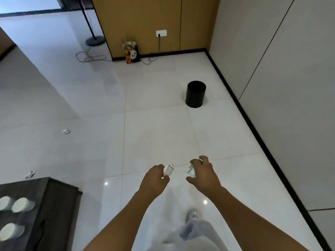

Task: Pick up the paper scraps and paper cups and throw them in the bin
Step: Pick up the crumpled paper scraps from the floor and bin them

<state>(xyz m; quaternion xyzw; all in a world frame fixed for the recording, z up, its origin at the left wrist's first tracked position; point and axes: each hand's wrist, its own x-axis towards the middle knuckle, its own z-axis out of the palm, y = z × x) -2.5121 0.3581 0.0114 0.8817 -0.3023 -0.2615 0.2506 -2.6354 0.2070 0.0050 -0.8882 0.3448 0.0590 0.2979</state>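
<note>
Both arms out in front over the tile floor (154, 127). Left hand (155, 175) has fingers curled round a white paper cup (168, 170), crushed-looking. Right hand (204, 171) grips a crumpled paper scrap (190, 171), white with some green print. Bin (195, 94), black and round, stands upright on the floor well ahead of the hands, slightly right, near the wall baseboard. Two small scraps lie on the floor far left of the bin: one (66, 131) mid-left, another (30, 174) closer in, just beside a dark table (54, 205). Three white cups (23, 204) sit on that table, lower left. Gift bag (131, 53) leans against the wood panel beyond the bin.
</note>
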